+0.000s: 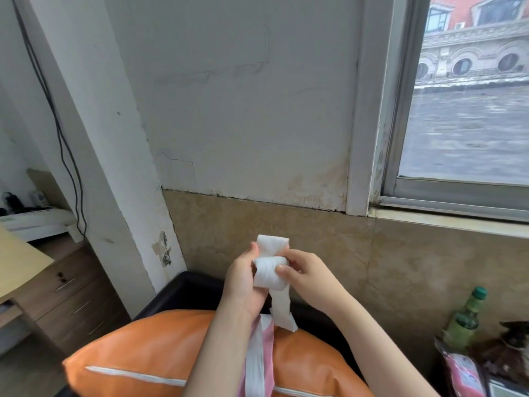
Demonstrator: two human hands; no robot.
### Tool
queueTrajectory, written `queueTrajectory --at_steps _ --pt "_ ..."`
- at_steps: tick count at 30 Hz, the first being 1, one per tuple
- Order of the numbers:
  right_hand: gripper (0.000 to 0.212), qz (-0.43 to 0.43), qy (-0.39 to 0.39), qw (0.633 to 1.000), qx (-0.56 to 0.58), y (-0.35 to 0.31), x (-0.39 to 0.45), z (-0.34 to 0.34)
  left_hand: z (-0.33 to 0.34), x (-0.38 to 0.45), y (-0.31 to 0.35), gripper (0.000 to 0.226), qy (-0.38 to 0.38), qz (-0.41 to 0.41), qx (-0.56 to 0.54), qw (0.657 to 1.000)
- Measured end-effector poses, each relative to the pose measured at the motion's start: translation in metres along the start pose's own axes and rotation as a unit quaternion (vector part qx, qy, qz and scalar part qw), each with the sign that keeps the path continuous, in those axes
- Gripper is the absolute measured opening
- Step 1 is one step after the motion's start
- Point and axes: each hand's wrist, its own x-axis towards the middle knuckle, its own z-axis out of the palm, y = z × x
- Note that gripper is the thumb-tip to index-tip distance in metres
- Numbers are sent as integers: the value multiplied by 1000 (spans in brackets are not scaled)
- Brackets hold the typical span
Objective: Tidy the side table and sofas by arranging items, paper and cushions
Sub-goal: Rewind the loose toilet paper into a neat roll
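A small roll of white tissue paper (269, 272) is held up in front of the wall, with a loose strip (282, 309) hanging down from it. My left hand (243, 285) grips the roll from the left and also holds a pink-and-white wrapper (262, 359) that trails down. My right hand (305, 273) pinches the roll from the right, thumb on its front. Below my arms lies an orange cushion (148, 356) with a white zip, resting on a black sofa (197, 290).
A green bottle (465, 319) and a pink packet (465, 373) stand at the lower right below the window sill (446, 219). A wooden drawer unit (68, 293) with a printer (34, 222) on top is at the left, beside a white pillar (114, 167).
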Motion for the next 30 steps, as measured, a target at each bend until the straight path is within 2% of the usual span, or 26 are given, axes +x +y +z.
queueTrajectory --at_steps 2,5,9,11,14,16,18,21,23,28,30 --pt "8 11 47 998 34 1 0 2 3 -4 -1 44 -22 19 23 999" --pt "7 23 69 996 53 0 0 5 1 -7 -4 44 -50 70 84 993" --pt "8 19 72 997 -8 3 -1 9 -1 -5 -12 44 6 102 94 990" --pt "13 -23 89 995 -35 6 -5 11 0 -6 -11 37 40 112 72 990" --pt "43 -143 120 970 -159 17 -6 12 2 -6 -8 20 72 118 30 990" --pt "55 -184 121 955 -199 21 -6 14 4 -7 -10 16 64 104 6 993" --pt "52 -192 125 954 -195 19 -5 13 7 -10 -10 21 41 69 -34 996" --pt "36 -209 128 948 -203 17 -4 8 7 -12 -7 36 8 1 -109 994" --pt "28 -210 117 948 -208 16 -5 6 6 -11 -3 37 -2 -25 -121 992" --pt "33 -134 40 974 -176 9 -8 0 4 -6 -3 33 4 12 -73 997" --pt "27 -100 26 978 -182 7 -5 -3 4 -4 -6 34 -8 15 -68 998"
